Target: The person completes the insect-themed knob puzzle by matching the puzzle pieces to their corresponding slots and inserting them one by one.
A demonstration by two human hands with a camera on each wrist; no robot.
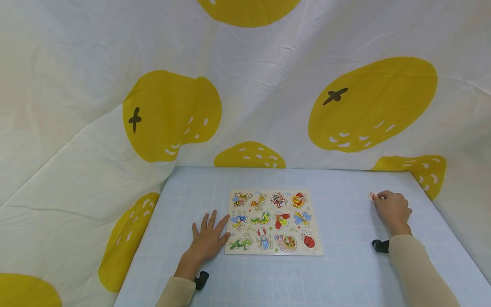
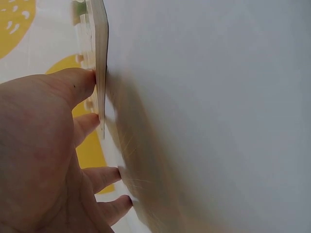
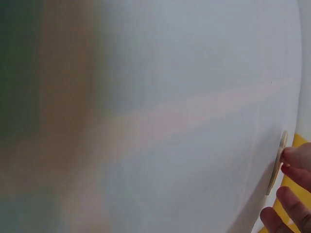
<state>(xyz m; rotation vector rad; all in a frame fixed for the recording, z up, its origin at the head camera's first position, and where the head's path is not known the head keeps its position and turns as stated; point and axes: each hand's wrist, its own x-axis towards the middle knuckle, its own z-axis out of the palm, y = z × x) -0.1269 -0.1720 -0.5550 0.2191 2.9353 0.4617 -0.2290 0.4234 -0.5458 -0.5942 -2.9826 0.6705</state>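
A wooden peg puzzle board (image 1: 274,251) with several insect pictures lies flat on the table. My left hand (image 1: 207,239) rests at its left side, fingers spread. In the left wrist view, the thumb and a finger touch the edge of the board (image 2: 101,53), and the other fingertips come down on the table. Far to the right, my right hand (image 1: 394,211) pinches a small flat puzzle piece (image 1: 371,195) with a red and white pattern. From the right wrist view, thumb and finger hold this piece (image 3: 275,170) tilted close over the tabletop, seen edge-on.
The table (image 1: 345,273) has a pale blue checked cover. Behind it and along both sides hangs a white cloth (image 1: 264,98) printed with yellow fruit shapes. A black wrist device (image 1: 201,280) sits at the left wrist, another black device (image 1: 380,246) at the right.
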